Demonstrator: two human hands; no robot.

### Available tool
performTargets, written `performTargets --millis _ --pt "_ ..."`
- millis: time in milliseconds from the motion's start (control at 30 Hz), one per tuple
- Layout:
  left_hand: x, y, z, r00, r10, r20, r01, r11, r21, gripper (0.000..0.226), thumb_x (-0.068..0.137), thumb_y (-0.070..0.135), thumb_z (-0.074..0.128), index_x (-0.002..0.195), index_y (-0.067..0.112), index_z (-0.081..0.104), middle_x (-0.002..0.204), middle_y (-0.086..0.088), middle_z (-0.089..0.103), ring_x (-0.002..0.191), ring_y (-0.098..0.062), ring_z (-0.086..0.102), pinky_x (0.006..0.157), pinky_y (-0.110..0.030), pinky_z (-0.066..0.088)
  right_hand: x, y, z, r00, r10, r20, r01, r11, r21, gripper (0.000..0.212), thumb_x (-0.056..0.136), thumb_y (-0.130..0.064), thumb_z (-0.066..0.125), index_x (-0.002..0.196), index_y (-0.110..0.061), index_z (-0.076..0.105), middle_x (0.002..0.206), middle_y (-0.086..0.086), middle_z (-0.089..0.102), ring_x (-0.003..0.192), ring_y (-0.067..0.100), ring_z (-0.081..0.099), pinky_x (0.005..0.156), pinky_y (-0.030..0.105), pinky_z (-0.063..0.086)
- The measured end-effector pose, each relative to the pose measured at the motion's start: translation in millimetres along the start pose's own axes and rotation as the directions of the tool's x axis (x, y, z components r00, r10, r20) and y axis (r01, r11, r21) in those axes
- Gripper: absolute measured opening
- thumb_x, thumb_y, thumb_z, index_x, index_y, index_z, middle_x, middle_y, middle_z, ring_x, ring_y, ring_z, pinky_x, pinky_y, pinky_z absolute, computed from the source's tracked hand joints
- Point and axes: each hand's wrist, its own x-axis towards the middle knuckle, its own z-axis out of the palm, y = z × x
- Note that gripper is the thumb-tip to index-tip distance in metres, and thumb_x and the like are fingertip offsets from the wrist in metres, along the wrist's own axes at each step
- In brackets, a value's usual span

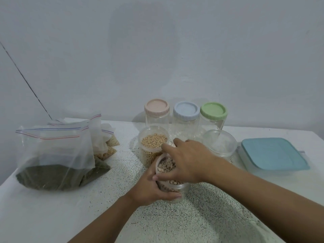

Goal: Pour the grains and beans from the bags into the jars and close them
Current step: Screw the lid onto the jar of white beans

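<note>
Head view | left hand [154,188] wraps the body of a small clear plastic jar of speckled beans [177,189] on the speckled white table [201,218]; right hand [185,163] clamps over its top, likely seating a lid | clear jar of yellow beans [154,142] just behind looks filled | three tall clear pastel-lidded jars [186,120] empty, zip bags of grains [52,163] at left still full | I'd say under halfway.

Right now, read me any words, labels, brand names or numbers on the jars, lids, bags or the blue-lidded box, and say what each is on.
No text can be read anywhere.
The pink lid, blue lid and green lid are plain.
The zip bags show only coloured seal stripes.
The blue-lidded box is unmarked.
The bean jar, gripped by the left hand and right hand, shows no label where visible.
</note>
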Motion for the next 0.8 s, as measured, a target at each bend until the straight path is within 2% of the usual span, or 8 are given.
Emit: performTargets --millis 100,200,333,400,467,533,667,800 --pt "1.0 -0.7 -0.1 1.000 0.025 -0.003 -0.025 1.000 0.011 0.094 0.065 -0.016 0.086 0.137 0.023 0.040 0.133 -0.002 0.059 0.123 -0.003 0.061 0.088 -0.020 0.055 2.4 -3.5 3.0 0.998 0.062 0.007 -0.062 0.997 -0.039 0.099 0.069 -0.100 0.028 0.133 -0.026 0.040 0.105 0.006 0.054 0.082 0.026 0.057 0.075 0.040 0.053" --pt "2.0 -3.2 -1.5 1.000 0.014 0.006 -0.014 1.000 -0.005 0.100 0.065 -0.018 0.086 0.142 0.023 0.037 0.136 -0.004 0.058 0.125 -0.010 0.061 0.088 -0.026 0.057 1.2 -1.4 -3.1 0.998 0.047 0.033 -0.048 0.999 0.015 0.089 0.072 -0.095 0.041 0.130 -0.028 0.045 0.099 0.001 0.049 0.084 0.023 0.053 0.077 0.037 0.049" --pt "3.3 -8.9 -2.3 1.000 -0.008 -0.010 0.008 1.000 0.000 0.098 0.061 -0.013 0.090 0.137 0.024 0.040 0.128 -0.004 0.062 0.120 -0.010 0.064 0.088 -0.025 0.056 2.7 6.6 -9.5 0.983 -0.119 0.141 0.096 0.982 0.163 0.077 0.072 -0.073 0.070 0.139 -0.048 0.041 0.111 -0.004 0.045 0.103 0.020 0.048 0.091 0.040 0.049" --pt "4.0 -11.7 -3.4 1.000 -0.024 -0.012 0.024 0.999 0.026 0.095 0.058 -0.005 0.095 0.132 0.027 0.043 0.125 -0.005 0.064 0.118 -0.013 0.065 0.090 -0.027 0.056 6.1 7.8 -9.7 0.962 -0.219 0.163 0.190 0.966 0.174 0.078 0.070 -0.065 0.076 0.137 -0.054 0.039 0.116 -0.003 0.045 0.108 0.021 0.049 0.094 0.044 0.050" --pt "3.8 -12.3 -4.1 0.999 -0.036 -0.012 0.036 0.999 0.040 0.096 0.058 -0.001 0.097 0.132 0.027 0.044 0.125 -0.006 0.064 0.119 -0.018 0.065 0.091 -0.030 0.057 8.2 7.0 -10.7 0.953 -0.242 0.181 0.214 0.963 0.161 0.076 0.070 -0.062 0.079 0.135 -0.054 0.041 0.118 -0.002 0.046 0.109 0.022 0.050 0.094 0.044 0.051" --pt "3.7 -9.5 -4.1 0.999 -0.026 -0.018 0.027 0.999 0.042 0.102 0.059 -0.003 0.096 0.138 0.030 0.040 0.127 -0.002 0.064 0.122 -0.019 0.064 0.092 -0.030 0.057 7.5 4.3 -13.8 0.971 -0.179 0.162 0.158 0.978 0.134 0.073 0.073 -0.068 0.074 0.136 -0.050 0.043 0.116 0.001 0.050 0.103 0.022 0.052 0.090 0.039 0.050" --pt "2.8 -2.3 -1.8 1.000 0.006 0.001 -0.007 0.999 0.034 0.106 0.063 -0.009 0.091 0.144 0.030 0.034 0.136 0.007 0.057 0.127 -0.006 0.058 0.090 -0.024 0.056 4.8 -2.8 -8.9 0.998 -0.011 0.069 0.010 1.000 0.022 0.083 0.076 -0.090 0.048 0.136 -0.032 0.044 0.112 0.010 0.057 0.084 0.024 0.050 0.073 0.035 0.042" --pt "0.8 -0.9 -2.0 1.000 0.007 -0.004 -0.007 1.000 0.021 0.102 0.064 -0.014 0.088 0.142 0.025 0.036 0.134 0.000 0.058 0.124 -0.006 0.061 0.087 -0.023 0.056 3.3 -7.4 -12.0 0.997 -0.005 0.079 0.003 1.000 0.028 0.082 0.075 -0.088 0.052 0.132 -0.028 0.047 0.106 0.006 0.057 0.085 0.024 0.053 0.073 0.034 0.042"
